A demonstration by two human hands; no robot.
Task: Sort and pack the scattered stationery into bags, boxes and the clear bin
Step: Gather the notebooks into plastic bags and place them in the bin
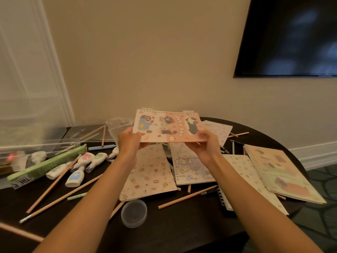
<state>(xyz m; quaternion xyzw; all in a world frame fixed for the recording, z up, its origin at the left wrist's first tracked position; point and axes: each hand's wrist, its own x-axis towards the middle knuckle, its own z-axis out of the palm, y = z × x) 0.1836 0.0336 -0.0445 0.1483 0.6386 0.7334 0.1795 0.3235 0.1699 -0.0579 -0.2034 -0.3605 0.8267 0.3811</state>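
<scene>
Pink notebook (168, 126) aloft, near edge in both hands (129, 141) (205, 146), above table (173, 227)

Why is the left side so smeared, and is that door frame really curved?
Head view: the clear bin and door frame are blurred; the wide-angle lens bows straight edges; the dark TV carries hazy reflections; the notebook gripped by left hand and right hand looks fairly sharp; lighting is dim, warm.

The pink notebook (168, 126) in the middle says "cutie DAY". At its 5 o'clock, the puppy notebook (191, 168) says "With Love". At 8 o'clock, a white label (21, 181) says "THE P".
</scene>
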